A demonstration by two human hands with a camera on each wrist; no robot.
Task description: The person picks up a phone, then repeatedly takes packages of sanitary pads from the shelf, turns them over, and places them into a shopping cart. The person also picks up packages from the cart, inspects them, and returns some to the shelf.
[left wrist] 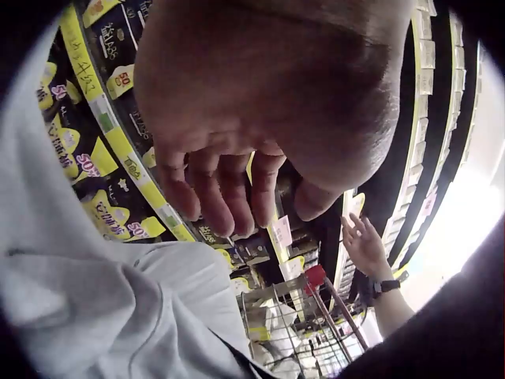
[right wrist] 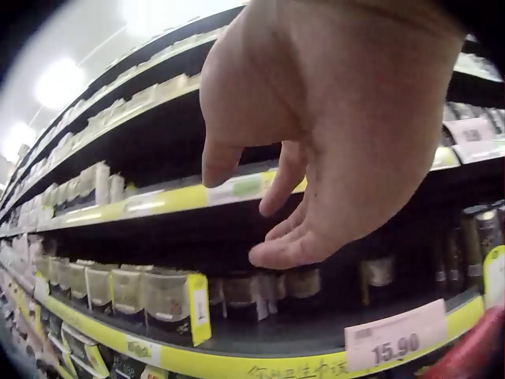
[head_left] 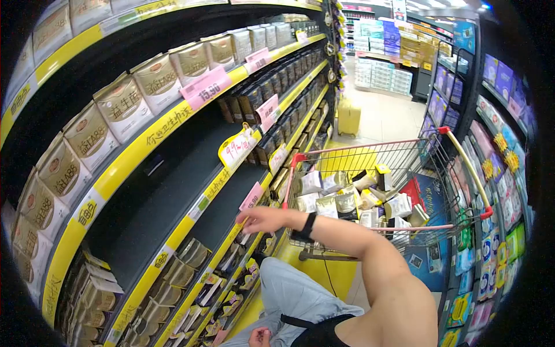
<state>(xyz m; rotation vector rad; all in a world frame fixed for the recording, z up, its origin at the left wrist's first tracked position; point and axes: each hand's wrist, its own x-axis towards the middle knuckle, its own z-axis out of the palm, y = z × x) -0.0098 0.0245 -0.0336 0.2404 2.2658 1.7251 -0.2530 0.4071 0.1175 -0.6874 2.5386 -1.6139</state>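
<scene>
My right hand (head_left: 267, 220), with a dark band at the wrist, reaches out level with the yellow shelf edges, near a pink price tag (head_left: 251, 195). Its fingers are spread and loosely bent, with nothing between them. In the right wrist view that same hand (right wrist: 339, 134) hangs in front of a shelf of gold-and-black packs (right wrist: 162, 296). Low by the grey trousers (head_left: 295, 292) is my left hand (head_left: 260, 337). The left wrist view shows its fingers (left wrist: 209, 193) hanging loosely curled, holding nothing.
A wire shopping cart (head_left: 444, 131) with red corners stands ahead, loaded with many soft packs (head_left: 347, 203). Gold-and-white packs (head_left: 119, 108) line the upper left shelf. Further down the aisle is a yellow suitcase (head_left: 348, 117). Colourful packages (head_left: 494, 243) fill the right shelves.
</scene>
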